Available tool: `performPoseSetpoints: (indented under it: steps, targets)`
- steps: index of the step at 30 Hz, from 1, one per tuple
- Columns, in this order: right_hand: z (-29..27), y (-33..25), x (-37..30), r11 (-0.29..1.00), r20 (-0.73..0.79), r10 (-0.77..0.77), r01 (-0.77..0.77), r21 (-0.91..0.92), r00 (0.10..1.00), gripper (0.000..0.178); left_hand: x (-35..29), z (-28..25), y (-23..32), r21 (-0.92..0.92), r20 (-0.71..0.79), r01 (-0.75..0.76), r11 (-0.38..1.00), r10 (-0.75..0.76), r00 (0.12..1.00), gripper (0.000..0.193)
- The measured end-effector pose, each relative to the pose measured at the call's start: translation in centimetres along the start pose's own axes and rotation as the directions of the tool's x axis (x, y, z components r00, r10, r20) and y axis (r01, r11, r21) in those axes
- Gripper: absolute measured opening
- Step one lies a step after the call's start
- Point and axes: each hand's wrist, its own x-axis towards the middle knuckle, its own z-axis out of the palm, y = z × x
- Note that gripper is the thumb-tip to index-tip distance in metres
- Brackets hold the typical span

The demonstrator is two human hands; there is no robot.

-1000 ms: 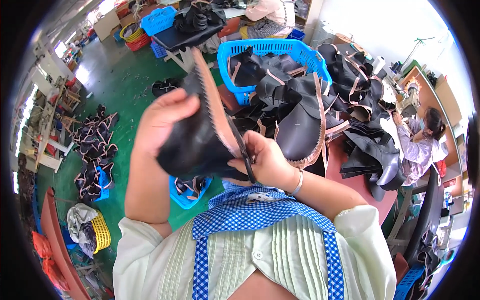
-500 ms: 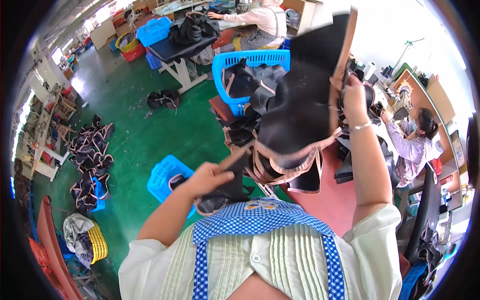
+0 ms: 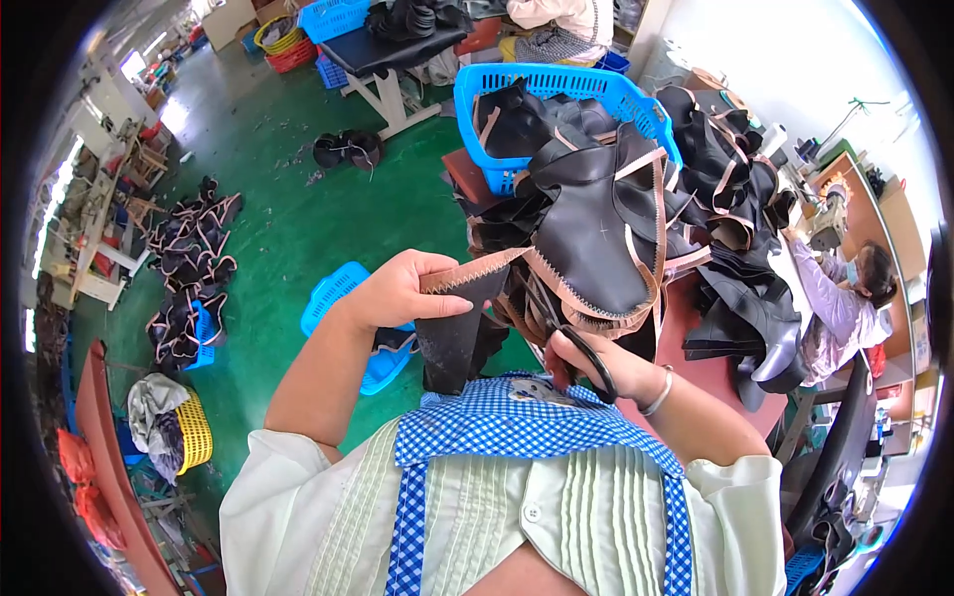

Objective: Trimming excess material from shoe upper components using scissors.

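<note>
Between the thumb and fingers of my left hand (image 3: 402, 290) is a black leather piece (image 3: 449, 348) with a tan, zigzag-stitched edge. That tan edge runs on to a stack of similar black leather pieces (image 3: 593, 248) in front of me. My right hand (image 3: 614, 370) is closed on the black handles of a pair of scissors (image 3: 544, 306). Their blades point away from me, close to the tan edging at the near side of the stack. Whether the blades touch the edging, I cannot tell.
Behind the stack stands a blue basket (image 3: 487, 159) of leather pieces. More black pieces (image 3: 745, 318) lie on the reddish table (image 3: 668, 338). A second blue basket (image 3: 333, 288) is on the green floor at left. A co-worker (image 3: 845, 308) sits at the right.
My right hand has come down from high on the right to the front of the stack. The leather it held up now lies lower, on the pile. My left hand has risen slightly.
</note>
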Motion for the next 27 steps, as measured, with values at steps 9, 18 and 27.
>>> performPoseSetpoints:
  steps: [9,18,27]
  targets:
    - [3.4,-2.4,2.5,0.957,-0.375,-0.073,0.170,0.233,0.924,0.029,-1.4,-0.7,-0.5,0.069,-0.039,0.074,0.995,-0.071,0.997,0.024]
    - [5.1,-8.6,6.3,0.454,-0.165,-0.891,0.811,-0.368,0.424,0.065,-0.5,-1.1,9.7,-0.800,0.407,-0.394,0.453,0.892,0.198,0.046]
    - [5.3,-17.3,0.3,0.430,-0.329,-0.893,0.798,-0.423,0.307,0.035,-1.0,0.1,14.0,-0.632,-0.084,-0.610,0.477,0.741,0.666,0.027]
